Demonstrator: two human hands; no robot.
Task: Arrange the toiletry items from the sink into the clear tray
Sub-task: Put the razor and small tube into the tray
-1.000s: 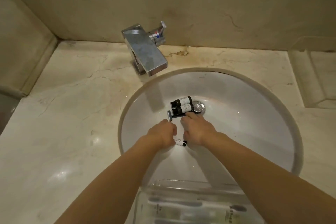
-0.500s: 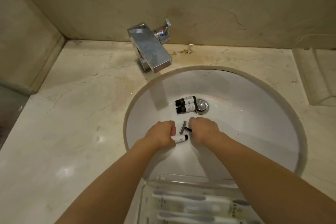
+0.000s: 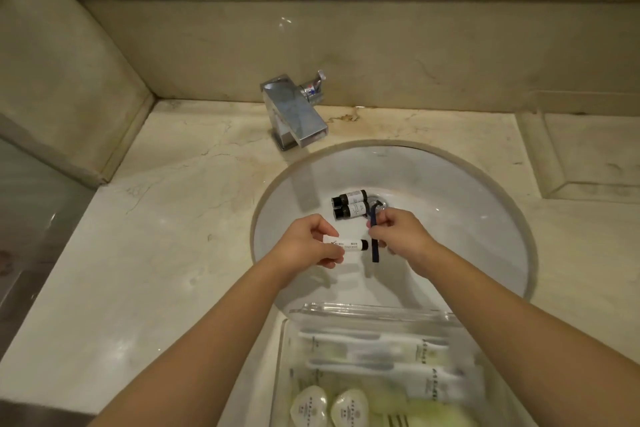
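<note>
Over the sink (image 3: 485, 218), the left hand (image 3: 304, 246) pinches a small white tube (image 3: 346, 245) with a black cap, held level. The right hand (image 3: 398, 236) pinches a dark razor (image 3: 374, 236), handle hanging down. Two dark bottles (image 3: 349, 204) lie beside the drain. The clear tray (image 3: 374, 310) sits at the desk's near edge, holding wrapped toiletries.

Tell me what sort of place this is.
Probably a hotel bathroom: a round sink set in a marble counter under a chrome faucet, with a clear tray of small packaged toiletries.
</note>
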